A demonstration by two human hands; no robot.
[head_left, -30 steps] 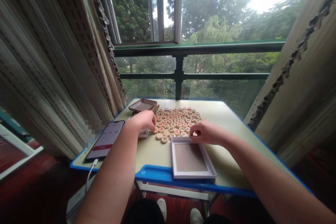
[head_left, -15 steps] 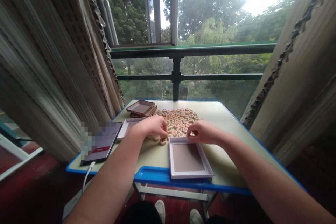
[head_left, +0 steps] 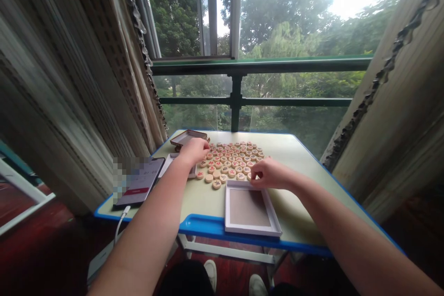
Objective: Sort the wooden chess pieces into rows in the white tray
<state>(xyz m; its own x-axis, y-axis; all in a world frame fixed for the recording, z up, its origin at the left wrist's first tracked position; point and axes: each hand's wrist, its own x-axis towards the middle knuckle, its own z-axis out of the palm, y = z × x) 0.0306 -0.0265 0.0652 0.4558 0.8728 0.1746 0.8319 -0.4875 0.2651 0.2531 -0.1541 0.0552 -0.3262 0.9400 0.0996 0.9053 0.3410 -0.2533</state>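
Note:
Many round wooden xiangqi pieces (head_left: 231,173) with red or dark characters lie in rough rows on the table. At their far left edge my left hand (head_left: 196,150) reaches over, fingers closed in a pinch; what is between them is hidden. My right hand (head_left: 268,172) is closed at the near right of the pieces, its fingertips on a xiangqi piece (head_left: 249,176) that they partly cover. Just below that hand sits a shallow white box tray (head_left: 228,212). Two pieces, one of them a plain-faced piece (head_left: 217,174), show no characters.
A brown-rimmed box lid (head_left: 183,135) is stacked at the back left. Another white tray (head_left: 168,162) lies partly behind my left wrist. Left of my forearm is a phone (head_left: 142,180) with a white cable (head_left: 120,226). A blue edge (head_left: 204,225) borders the table.
My left hand has moved away from the near left pieces to their far left edge, uncovering several pieces. My right hand stays in nearly the same place. The view has shifted slightly.

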